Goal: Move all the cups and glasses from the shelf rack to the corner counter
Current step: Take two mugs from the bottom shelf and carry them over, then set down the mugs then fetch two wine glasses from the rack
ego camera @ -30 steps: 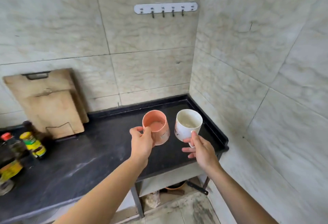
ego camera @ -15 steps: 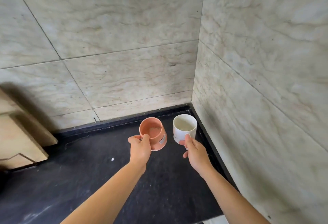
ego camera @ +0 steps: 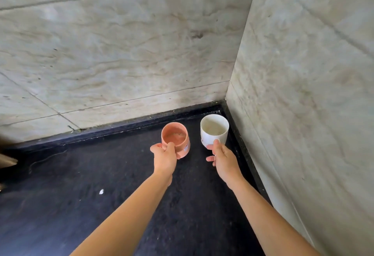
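My left hand (ego camera: pixel 165 157) grips an orange-pink cup (ego camera: pixel 176 138) by its near side, thumb hooked over the rim. Its mouth tips slightly toward me. My right hand (ego camera: pixel 221 158) holds a white cup (ego camera: pixel 214 130) at its lower side, thumb up against the wall of the cup. Both cups are low over the far right corner of the black counter (ego camera: pixel 121 184); I cannot tell whether their bases touch it. The white cup is closest to the corner, the orange one just left of it.
Marble-look tiled walls (ego camera: pixel 141 43) close the corner at the back and on the right. A raised black lip (ego camera: pixel 121 127) runs along both walls. A wooden board edge (ego camera: pixel 7 159) shows at far left. A small white speck (ego camera: pixel 101 191) lies on the counter.
Both hands have carried the cups forward and down into the counter's far right corner. The view has closed in, so the hook rail and boards have left the frame.
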